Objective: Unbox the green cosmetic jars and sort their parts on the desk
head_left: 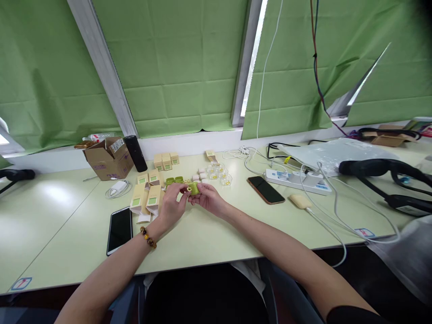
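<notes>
Left hand [173, 204], right hand [211, 198]: both near-closed. We pinched small green plastic-looking case [194, 188] between them; judged light opposed grip best, clear of pale-pink cylinders [195, 177] beyond.

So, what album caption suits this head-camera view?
A person's left grip and right grip meet at a small green object, beside cream cartons and above a pale table.

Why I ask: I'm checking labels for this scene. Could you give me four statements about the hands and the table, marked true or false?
1. The left hand and right hand touch a small green object. True.
2. A beaded bracelet circles the right wrist. False: it circles the left.
3. A phone lies beside the power strip. True.
4. The cardboard box stands right of the black cylinder. False: it stands left.
</notes>
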The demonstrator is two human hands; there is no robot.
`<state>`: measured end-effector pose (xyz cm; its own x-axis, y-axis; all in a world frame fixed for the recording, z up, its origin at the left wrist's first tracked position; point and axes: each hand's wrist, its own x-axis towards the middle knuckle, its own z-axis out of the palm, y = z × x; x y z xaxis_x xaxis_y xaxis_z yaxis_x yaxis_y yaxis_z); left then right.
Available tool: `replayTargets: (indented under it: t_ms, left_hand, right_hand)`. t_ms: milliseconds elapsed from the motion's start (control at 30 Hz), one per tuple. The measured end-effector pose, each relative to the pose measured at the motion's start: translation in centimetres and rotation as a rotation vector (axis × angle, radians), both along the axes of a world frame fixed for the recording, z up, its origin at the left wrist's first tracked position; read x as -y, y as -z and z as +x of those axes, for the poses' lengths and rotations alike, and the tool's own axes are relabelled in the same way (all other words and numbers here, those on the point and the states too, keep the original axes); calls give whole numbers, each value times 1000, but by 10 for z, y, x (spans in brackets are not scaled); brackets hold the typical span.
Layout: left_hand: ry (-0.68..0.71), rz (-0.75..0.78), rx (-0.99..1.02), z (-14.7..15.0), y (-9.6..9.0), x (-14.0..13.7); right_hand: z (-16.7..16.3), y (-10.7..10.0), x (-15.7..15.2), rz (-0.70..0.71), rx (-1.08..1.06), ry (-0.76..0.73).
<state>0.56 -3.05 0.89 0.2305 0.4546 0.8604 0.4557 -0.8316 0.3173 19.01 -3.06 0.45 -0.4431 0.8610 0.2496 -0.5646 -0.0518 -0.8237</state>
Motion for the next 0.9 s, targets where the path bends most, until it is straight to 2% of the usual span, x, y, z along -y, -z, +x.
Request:
replayTargets:
  t_ms: [567,700,900]
  left_hand:
    - [-61,115,-62,1,-1,1]
    - [-53,77,-77,0,-1,0]
    - [-5,-71,-22,-2,3,-3]
  right_hand:
    - [-4,3,2,17,3,-30]
    - [-4,2,3,22,14,-20]
    - [-3,-2,2,45,22,20]
